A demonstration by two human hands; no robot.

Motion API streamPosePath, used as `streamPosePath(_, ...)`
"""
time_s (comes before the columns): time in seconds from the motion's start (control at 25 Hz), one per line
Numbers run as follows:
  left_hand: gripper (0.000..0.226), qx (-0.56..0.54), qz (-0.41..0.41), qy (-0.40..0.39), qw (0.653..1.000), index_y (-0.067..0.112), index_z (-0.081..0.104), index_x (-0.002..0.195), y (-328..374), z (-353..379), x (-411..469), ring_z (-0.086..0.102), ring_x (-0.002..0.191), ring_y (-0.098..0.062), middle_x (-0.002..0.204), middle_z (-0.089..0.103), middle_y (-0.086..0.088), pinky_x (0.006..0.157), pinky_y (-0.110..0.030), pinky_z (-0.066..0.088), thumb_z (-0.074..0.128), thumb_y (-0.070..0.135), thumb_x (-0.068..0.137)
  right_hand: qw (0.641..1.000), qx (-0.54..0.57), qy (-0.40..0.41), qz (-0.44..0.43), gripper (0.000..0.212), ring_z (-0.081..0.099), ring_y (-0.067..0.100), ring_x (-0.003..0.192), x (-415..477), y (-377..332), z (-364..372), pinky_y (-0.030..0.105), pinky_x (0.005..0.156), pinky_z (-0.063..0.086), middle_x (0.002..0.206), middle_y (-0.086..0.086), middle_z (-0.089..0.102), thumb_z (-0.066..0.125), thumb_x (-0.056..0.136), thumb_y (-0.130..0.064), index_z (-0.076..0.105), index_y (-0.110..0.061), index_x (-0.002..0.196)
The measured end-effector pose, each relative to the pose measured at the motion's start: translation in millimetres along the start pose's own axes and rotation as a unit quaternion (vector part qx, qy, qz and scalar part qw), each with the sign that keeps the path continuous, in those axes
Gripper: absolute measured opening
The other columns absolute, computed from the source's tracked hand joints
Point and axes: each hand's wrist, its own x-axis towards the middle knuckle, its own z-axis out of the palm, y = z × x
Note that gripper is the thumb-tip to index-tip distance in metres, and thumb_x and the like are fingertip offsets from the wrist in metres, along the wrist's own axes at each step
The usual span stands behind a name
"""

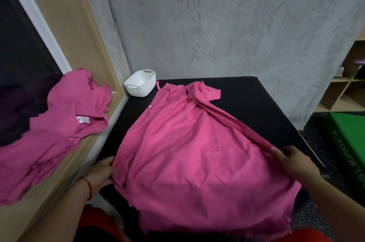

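Pink polo shirt [189,152] spread on black counter [256,99], between left fingers [110,162] and right fingers [276,151]. Both pinch side edges; right side already folded inward. Next, likely: left edge across, even tension.

surface: black table [246,91], matte top, pushed into a grey wall corner
middle: pink shirt [187,152] spread flat, collar toward the far edge, hem hanging over the near edge, right side folded in as a long strip
far-left corner: white basket [140,83], upright, perforated, just beside the shirt's shoulder
second surface: beige ledge [94,143] left of the table
on ledge: crumpled pink garment [65,123], white label showing
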Motion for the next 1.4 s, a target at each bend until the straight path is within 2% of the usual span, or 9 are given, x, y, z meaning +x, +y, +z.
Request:
streamPosePath(0.16,0.044,-0.008,0.028,0.048,0.998,0.009,0.067,0.109,0,-11,12,0.061,0.078,-0.026,0.09,0.069,-0.013,0.07,-0.034,0.054,0.04,-0.018,0.086,0.998,-0.023,0.003,-0.054,0.028,0.065,0.033,0.083,-4,-27,16,0.048,0.083,0.056,0.089,0.002,0.067,0.061,0.098,-0.052,0.06,-0.025,0.089)
streamPosePath(0.28,0.03,0.069,0.078,0.168,0.98,0.017,0.078,0.099,-10,-38,29,0.069,0.072,-0.031,0.083,0.077,-0.011,0.069,-0.048,0.061,0.057,0.009,0.079,0.995,0.081,0.051,-0.027,0.032,0.065,0.04,0.084,6,-27,11,0.047,0.082,0.055,0.092,0.018,0.071,0.057,0.103,-0.039,0.064,-0.015,0.083)
streamPosePath(0.44,0.021,0.241,0.065,0.202,0.947,0.002,0.073,0.08,-8,-53,36,0.065,0.07,-0.033,0.075,0.067,-0.018,0.065,-0.037,0.049,0.06,0.016,0.089,0.993,0.105,0.045,0.031,0.035,0.068,0.042,0.099,31,-2,-5,0.047,0.09,0.054,0.107,0.024,0.073,0.062,0.091,-0.041,0.072,-0.01,0.102)
streamPosePath(0.52,0.019,0.319,0.114,0.218,0.916,0.002,0.067,0.068,3,-37,36,0.066,0.074,-0.039,0.07,0.061,-0.015,0.063,-0.036,0.046,0.058,0.018,0.076,0.995,0.085,0.006,0.046,0.048,0.067,0.037,0.101,30,-3,-5,0.043,0.091,0.053,0.116,0.021,0.073,0.067,0.079,-0.042,0.072,-0.013,0.117)
streamPosePath(0.6,0.024,0.326,0.179,0.206,0.905,0.003,0.071,0.089,17,-4,38,0.068,0.088,-0.043,0.088,0.067,-0.015,0.075,-0.044,0.054,0.06,0.015,0.071,0.997,0.068,-0.013,0.041,0.047,0.066,0.037,0.106,21,-19,-1,0.04,0.088,0.047,0.124,0.019,0.071,0.07,0.086,-0.037,0.066,-0.018,0.129)
streamPosePath(0.72,0.045,0.382,0.283,0.094,0.875,0.008,0.069,0.12,30,68,54,0.064,0.111,-0.04,0.119,0.067,-0.016,0.1,-0.049,0.051,0.057,0.027,0.081,0.998,0.059,-0.008,-0.015,0.039,0.067,0.039,0.109,18,-45,17,0.042,0.087,0.05,0.122,0.016,0.071,0.065,0.092,-0.034,0.064,-0.021,0.129)
streamPosePath(0.88,0.072,0.465,0.272,0.007,0.842,0.024,0.052,0.147,48,140,75,0.046,0.14,-0.028,0.152,0.05,-0.005,0.118,-0.043,0.036,0.036,0.057,0.084,0.997,0.034,0.003,-0.065,0.028,0.068,0.034,0.099,19,-77,39,0.045,0.088,0.055,0.108,0.003,0.07,0.066,0.093,-0.042,0.062,-0.028,0.117)
streamPosePath(1.12,0.076,0.549,0.222,-0.008,0.806,0.049,0.014,0.16,99,184,96,0.007,0.159,-0.029,0.174,0.006,0.007,0.12,-0.067,0.016,0.036,0.076,0.093,0.991,0.005,0.019,-0.129,0.021,0.068,0.026,0.094,44,-136,58,0.043,0.083,0.057,0.11,-0.002,0.071,0.063,0.097,-0.041,0.061,-0.032,0.116)
streamPosePath(1.4,0.126,0.573,0.191,-0.054,0.795,0.056,-0.005,0.159,147,193,150,-0.011,0.158,-0.038,0.173,-0.01,0.011,0.114,-0.079,0.004,0.03,0.113,0.051,0.973,-0.027,0.029,-0.229,0.028,0.068,0.025,0.107,99,-246,82,0.04,0.081,0.052,0.12,-0.005,0.065,0.059,0.099,-0.041,0.059,-0.033,0.125)
